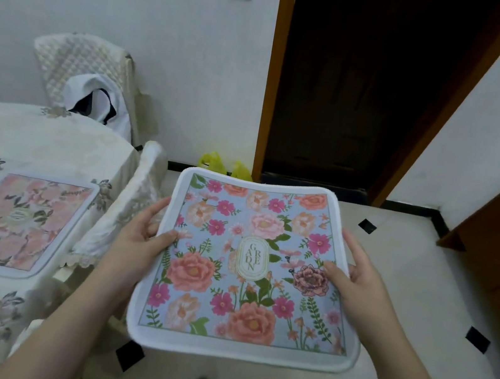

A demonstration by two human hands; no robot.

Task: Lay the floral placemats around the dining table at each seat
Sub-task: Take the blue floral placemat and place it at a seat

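Observation:
A blue floral placemat (249, 265) with a white border and a "GARDEN" label hangs flat in the air over the floor, right of the table. My left hand (142, 231) grips its left edge, thumb on top. My right hand (357, 273) grips its right edge the same way. A pink floral placemat (12, 219) lies flat on the dining table (35, 137), which wears a cream embroidered cloth, at the left.
A chair with a cream cover (127, 202) is tucked at the table's right side, just left of the held mat. Another covered chair (89, 73) with a white bag stands against the wall. A dark doorway (358, 85) is ahead; yellow bags (223, 165) lie at its foot.

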